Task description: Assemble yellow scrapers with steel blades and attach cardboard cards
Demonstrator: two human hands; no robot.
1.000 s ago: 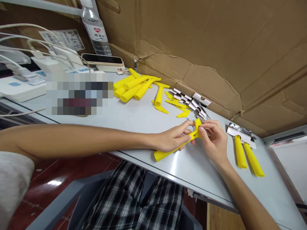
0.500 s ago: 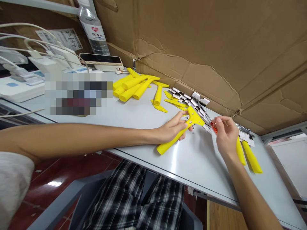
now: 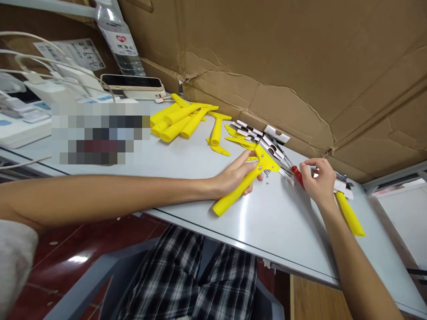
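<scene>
My left hand (image 3: 235, 177) is wrapped round a yellow scraper handle (image 3: 238, 189), its flat, wide head tilted up to the right. Small metal screws show in that head. Beside and partly behind it, several loose screws (image 3: 267, 174) lie on the table. My right hand (image 3: 320, 182) hovers to the right with curled fingers, thumb and forefinger close together; whatever they hold, if anything, is hidden. Just left of those fingers is a screwdriver (image 3: 296, 175) with a red handle, apart from the hand. White blade sleeves (image 3: 271, 146) and flat yellow pieces (image 3: 240, 141) lie behind the scraper handle.
Several yellow handles (image 3: 182, 120) are piled at the back, with another yellow handle (image 3: 216, 129) nearby. A further scraper (image 3: 350, 213) lies right of my right hand. Leftward are a power strip (image 3: 20, 129), a phone (image 3: 133, 82) and a bottle (image 3: 122, 42). Cardboard (image 3: 267, 53) walls the back.
My right hand has shifted right, away from the screwdriver's red handle, and now covers one of the yellow handles at the right. My left hand keeps its hold. The view has shifted slightly.
</scene>
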